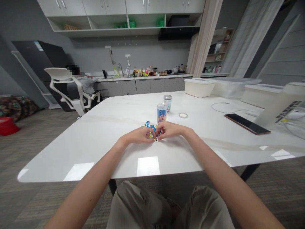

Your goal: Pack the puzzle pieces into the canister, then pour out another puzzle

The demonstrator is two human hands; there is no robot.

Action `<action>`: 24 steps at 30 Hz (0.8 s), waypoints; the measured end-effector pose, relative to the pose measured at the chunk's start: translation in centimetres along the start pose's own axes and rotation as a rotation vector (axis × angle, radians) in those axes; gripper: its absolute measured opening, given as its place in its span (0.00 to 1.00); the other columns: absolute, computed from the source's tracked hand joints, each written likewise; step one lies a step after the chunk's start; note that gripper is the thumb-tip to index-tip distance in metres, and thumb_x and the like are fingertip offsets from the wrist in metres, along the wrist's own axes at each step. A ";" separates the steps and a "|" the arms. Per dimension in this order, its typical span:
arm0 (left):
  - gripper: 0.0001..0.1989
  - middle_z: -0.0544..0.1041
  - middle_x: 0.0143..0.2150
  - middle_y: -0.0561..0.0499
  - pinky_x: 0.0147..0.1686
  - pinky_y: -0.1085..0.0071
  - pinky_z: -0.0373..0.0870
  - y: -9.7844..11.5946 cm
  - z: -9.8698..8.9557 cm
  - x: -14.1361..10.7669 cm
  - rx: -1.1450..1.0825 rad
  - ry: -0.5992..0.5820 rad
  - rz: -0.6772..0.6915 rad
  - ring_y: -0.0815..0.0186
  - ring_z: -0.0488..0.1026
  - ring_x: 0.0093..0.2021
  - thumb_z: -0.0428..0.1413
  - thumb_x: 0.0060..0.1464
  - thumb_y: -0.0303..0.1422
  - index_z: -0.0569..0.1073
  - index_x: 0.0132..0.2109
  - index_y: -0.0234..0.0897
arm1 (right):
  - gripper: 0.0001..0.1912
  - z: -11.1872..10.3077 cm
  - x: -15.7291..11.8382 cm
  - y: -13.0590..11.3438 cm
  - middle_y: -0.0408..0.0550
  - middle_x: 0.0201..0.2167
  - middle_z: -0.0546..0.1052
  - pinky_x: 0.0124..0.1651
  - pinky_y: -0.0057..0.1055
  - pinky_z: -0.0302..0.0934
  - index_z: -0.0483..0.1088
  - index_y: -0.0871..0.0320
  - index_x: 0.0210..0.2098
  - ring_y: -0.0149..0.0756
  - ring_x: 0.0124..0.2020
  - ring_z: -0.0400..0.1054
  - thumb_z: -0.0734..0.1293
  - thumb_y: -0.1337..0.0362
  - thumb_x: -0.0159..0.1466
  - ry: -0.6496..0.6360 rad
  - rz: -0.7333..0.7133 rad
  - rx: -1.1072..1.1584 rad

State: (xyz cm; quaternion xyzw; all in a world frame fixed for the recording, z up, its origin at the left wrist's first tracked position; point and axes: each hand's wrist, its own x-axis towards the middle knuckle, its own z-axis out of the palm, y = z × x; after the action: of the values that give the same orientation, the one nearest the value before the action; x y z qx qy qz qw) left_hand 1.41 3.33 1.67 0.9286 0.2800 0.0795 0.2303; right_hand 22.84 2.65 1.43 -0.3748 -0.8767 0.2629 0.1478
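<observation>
Small blue and multicoloured jigsaw puzzle pieces [152, 127] lie in a loose pile on the white table. My left hand [141, 135] rests at the pile's near left side, its fingertips pinched on puzzle pieces. From the right, my right hand [168, 130] meets it, thumb and fingers closed on pieces at the same spot. The fingertips of both hands almost touch, and they partly hide the pieces between them. Just behind the right hand stands a clear-topped can with a colourful picture [161, 113]. A second printed can with a grey lid [167, 102] is behind that one.
A ring-shaped lid [183, 115] lies right of the cans. Farther right are a dark phone or tablet [247, 123], a white cable, a large pale bottle-like container [281, 103] and several plastic bins [199, 88]. A person sits in a white chair [71, 86] beyond the table at left.
</observation>
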 end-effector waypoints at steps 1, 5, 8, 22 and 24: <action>0.10 0.63 0.21 0.58 0.28 0.73 0.60 0.0 -0.1 0.0 -0.001 0.000 -0.013 0.72 0.61 0.23 0.55 0.51 0.34 0.76 0.39 0.37 | 0.11 0.1 0.1 -0.1 0.45 0.29 0.76 0.31 0.26 0.58 0.78 0.61 0.33 0.30 0.28 0.65 0.74 0.62 0.51 -0.011 -0.002 0.010; 0.09 0.63 0.21 0.59 0.26 0.74 0.58 0.1 -0.4 -0.2 -0.030 -0.031 -0.067 0.72 0.60 0.23 0.55 0.49 0.35 0.74 0.38 0.37 | 0.11 0.5 0.2 0.1 0.44 0.28 0.75 0.31 0.25 0.58 0.76 0.61 0.33 0.29 0.28 0.65 0.74 0.62 0.52 -0.032 0.009 0.048; 0.08 0.63 0.21 0.59 0.25 0.74 0.57 0.1 -0.7 -0.3 -0.045 -0.045 -0.065 0.72 0.59 0.22 0.56 0.48 0.35 0.72 0.36 0.37 | 0.12 0.6 0.3 0.4 0.44 0.31 0.75 0.33 0.26 0.59 0.76 0.61 0.34 0.29 0.30 0.65 0.74 0.62 0.52 -0.010 -0.009 0.044; 0.15 0.71 0.23 0.55 0.28 0.73 0.59 -0.3 -0.8 -0.4 0.227 0.203 -0.140 0.67 0.68 0.25 0.48 0.60 0.43 0.72 0.44 0.38 | 0.08 0.8 1.1 0.0 0.46 0.29 0.73 0.36 0.29 0.57 0.75 0.61 0.34 0.31 0.30 0.64 0.64 0.66 0.63 0.315 -0.075 -0.040; 0.15 0.73 0.25 0.53 0.30 0.72 0.60 -0.5 -0.8 -0.4 0.345 0.213 -0.176 0.65 0.70 0.27 0.48 0.60 0.43 0.71 0.47 0.40 | 0.09 0.3 1.1 -0.1 0.47 0.30 0.73 0.39 0.30 0.58 0.75 0.59 0.34 0.33 0.32 0.64 0.63 0.65 0.65 0.561 -0.058 -0.086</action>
State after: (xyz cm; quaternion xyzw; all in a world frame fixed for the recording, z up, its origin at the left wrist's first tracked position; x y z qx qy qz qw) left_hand 0.62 3.74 2.09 0.9125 0.3923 0.1074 0.0433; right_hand 21.90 3.32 1.25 -0.4137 -0.8222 0.1070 0.3761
